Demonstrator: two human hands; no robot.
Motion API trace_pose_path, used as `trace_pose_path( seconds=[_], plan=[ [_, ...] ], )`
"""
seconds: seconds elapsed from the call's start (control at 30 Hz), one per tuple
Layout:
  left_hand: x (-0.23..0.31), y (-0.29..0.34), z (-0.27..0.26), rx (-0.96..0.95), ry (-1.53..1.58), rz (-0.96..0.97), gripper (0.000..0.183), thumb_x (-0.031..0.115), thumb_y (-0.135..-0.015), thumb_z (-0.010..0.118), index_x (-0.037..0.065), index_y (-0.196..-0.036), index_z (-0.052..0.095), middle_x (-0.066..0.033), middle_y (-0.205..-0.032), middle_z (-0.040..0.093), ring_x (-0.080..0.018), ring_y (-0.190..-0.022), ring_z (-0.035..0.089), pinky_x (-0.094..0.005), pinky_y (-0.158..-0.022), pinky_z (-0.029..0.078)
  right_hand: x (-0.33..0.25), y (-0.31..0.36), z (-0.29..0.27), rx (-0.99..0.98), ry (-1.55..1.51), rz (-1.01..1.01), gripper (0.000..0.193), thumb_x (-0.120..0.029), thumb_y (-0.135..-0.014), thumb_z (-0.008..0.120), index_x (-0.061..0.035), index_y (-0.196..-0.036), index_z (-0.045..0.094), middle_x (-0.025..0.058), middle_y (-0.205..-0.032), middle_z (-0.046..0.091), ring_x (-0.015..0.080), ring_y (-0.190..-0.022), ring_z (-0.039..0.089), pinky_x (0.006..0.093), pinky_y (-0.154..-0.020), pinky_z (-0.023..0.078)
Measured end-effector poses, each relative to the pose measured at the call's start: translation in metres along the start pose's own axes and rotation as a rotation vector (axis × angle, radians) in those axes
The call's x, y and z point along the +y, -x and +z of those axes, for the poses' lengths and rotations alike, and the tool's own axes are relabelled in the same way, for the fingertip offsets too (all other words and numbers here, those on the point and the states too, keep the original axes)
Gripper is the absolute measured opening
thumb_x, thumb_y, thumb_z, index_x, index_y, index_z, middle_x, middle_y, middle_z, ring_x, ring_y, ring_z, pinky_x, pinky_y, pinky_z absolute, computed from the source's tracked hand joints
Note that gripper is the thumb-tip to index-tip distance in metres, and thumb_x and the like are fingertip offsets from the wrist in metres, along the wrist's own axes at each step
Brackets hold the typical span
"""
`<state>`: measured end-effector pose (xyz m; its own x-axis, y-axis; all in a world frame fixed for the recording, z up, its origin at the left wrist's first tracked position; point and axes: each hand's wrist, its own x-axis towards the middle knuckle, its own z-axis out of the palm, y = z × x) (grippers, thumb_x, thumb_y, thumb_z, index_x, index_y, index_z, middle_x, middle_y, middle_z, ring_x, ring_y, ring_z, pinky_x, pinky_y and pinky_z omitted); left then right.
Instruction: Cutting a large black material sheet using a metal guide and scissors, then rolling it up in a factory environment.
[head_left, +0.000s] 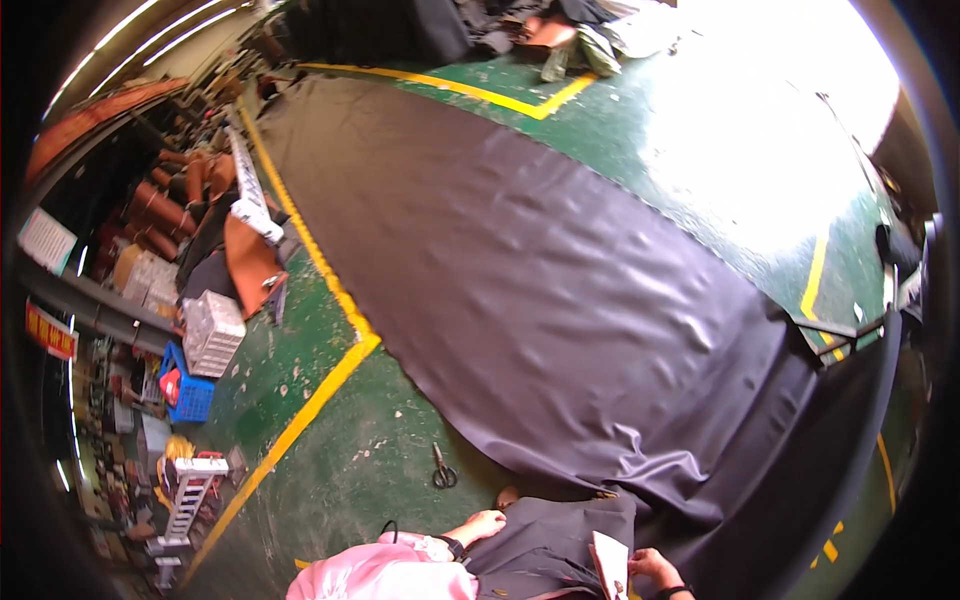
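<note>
A long sheet of dark, shiny leather-like material [520,260] lies across the green floor and bunches into folds near me. My left hand [486,523], with a black band at its wrist, rests at the edge of the dark grey cloth over my lap [555,540]; its fingers look curled, with nothing visible in them. Lower right, the curled fingers of my right hand [655,568] are beside a folded white paper-like piece [610,562]; whether they grip it is hidden. A pair of black-handled scissors [443,470] lies on the floor ahead of my left hand.
Yellow lines [320,395] mark the floor. At the right, dark material hangs in a large curve [850,440] by a metal frame [830,330]. A blue crate [187,388], a wrapped block [213,335] and brown sheet pieces [250,262] stand along the left. More scraps [550,35] are piled far back.
</note>
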<state>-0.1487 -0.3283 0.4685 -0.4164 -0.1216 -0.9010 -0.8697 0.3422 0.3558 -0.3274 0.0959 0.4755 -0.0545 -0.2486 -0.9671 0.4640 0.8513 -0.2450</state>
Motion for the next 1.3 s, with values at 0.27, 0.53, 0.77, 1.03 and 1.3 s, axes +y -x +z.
trace_pose_path(
  seconds=[0.27, 0.53, 0.77, 1.03, 1.3],
  plan=[
    [0.067, -0.101, -0.001, 0.013, 0.213, -0.013, 0.027, 0.023, -0.083, 0.053, 0.008, -0.106, 0.059, -0.0066, -0.085, 0.065, -0.0145, -0.075, 0.062, -0.0287, -0.068, 0.049, -0.073, -0.053, -0.128, 0.391, 0.106, -0.150, 0.024, -0.026, -0.073, 0.064, -0.0059, -0.086, 0.064, 0.0095, -0.076, 0.065, 0.0201, -0.068, 0.062, 0.0324, -0.066, 0.049],
    [0.081, -0.386, 0.003, 0.474, -0.347, 0.194, 0.067, 0.037, -0.081, 0.055, 0.011, -0.136, 0.026, -0.0155, -0.140, 0.027, -0.0300, -0.128, 0.028, -0.0457, -0.101, 0.028, -0.118, -0.284, -0.269, 0.958, 0.343, -0.405, 0.031, -0.022, -0.077, 0.059, -0.0113, -0.105, 0.055, 0.0075, -0.092, 0.063, 0.0253, -0.086, 0.060, 0.0340, -0.076, 0.048],
    [0.104, -0.558, -0.010, 0.905, -0.617, 0.240, 0.076, 0.053, -0.083, 0.045, 0.007, -0.138, 0.022, -0.0165, -0.144, 0.013, -0.0314, -0.134, 0.011, -0.0505, -0.105, 0.012, -0.120, -0.455, -0.328, 1.339, 0.410, -0.244, 0.060, -0.029, -0.079, 0.060, -0.0079, -0.130, 0.034, 0.0143, -0.127, 0.043, 0.0292, -0.119, 0.039, 0.0380, -0.096, 0.036],
    [0.174, -0.640, -0.016, 0.993, -0.708, 0.309, 0.068, 0.055, -0.085, 0.040, 0.016, -0.139, 0.023, -0.0111, -0.146, 0.012, -0.0297, -0.135, 0.007, -0.0534, -0.105, 0.006, -0.195, -0.549, -0.408, 1.401, 0.781, -0.475, 0.064, -0.030, -0.084, 0.056, -0.0123, -0.137, 0.024, 0.0115, -0.142, 0.024, 0.0298, -0.129, 0.025, 0.0397, -0.103, 0.027],
    [0.234, -0.669, -0.024, 0.959, -0.762, 0.296, 0.066, 0.053, -0.086, 0.039, 0.019, -0.140, 0.021, -0.0104, -0.146, 0.010, -0.0295, -0.135, 0.007, -0.0507, -0.106, 0.007, -0.233, -0.581, -0.466, 1.402, 0.766, -0.175, 0.066, -0.046, -0.088, 0.039, -0.0120, -0.140, 0.016, 0.0133, -0.146, 0.010, 0.0294, -0.134, 0.010, 0.0398, -0.109, 0.011]
  ],
)
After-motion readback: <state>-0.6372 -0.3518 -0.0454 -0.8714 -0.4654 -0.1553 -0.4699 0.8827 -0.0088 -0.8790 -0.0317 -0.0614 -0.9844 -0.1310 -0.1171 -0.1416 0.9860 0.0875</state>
